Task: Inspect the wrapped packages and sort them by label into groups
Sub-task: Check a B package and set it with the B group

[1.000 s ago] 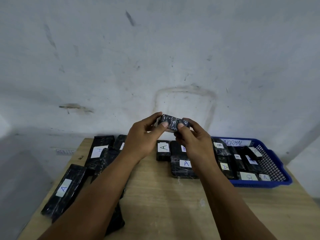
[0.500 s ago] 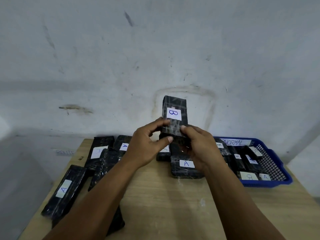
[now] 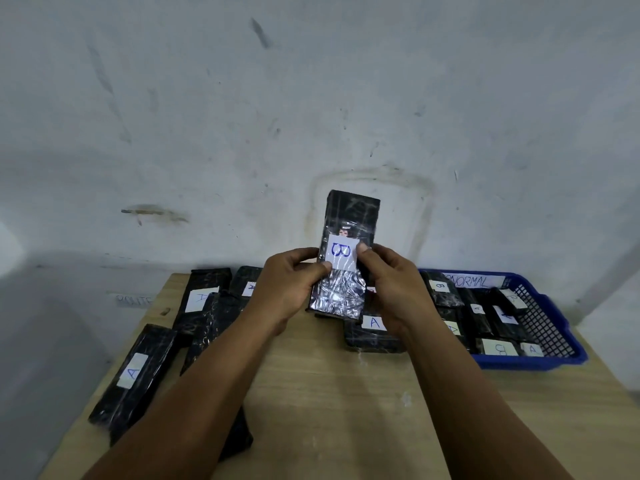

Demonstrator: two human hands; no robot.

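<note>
Above table [image 3: 329, 393], fingers [image 3: 320, 268] pinch package [image 3: 346, 258].

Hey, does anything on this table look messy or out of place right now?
Yes. The black packages on the left overlap at angles instead of lying in rows, and one sits at the table edge. The blue basket mixes A and B labels.
</note>
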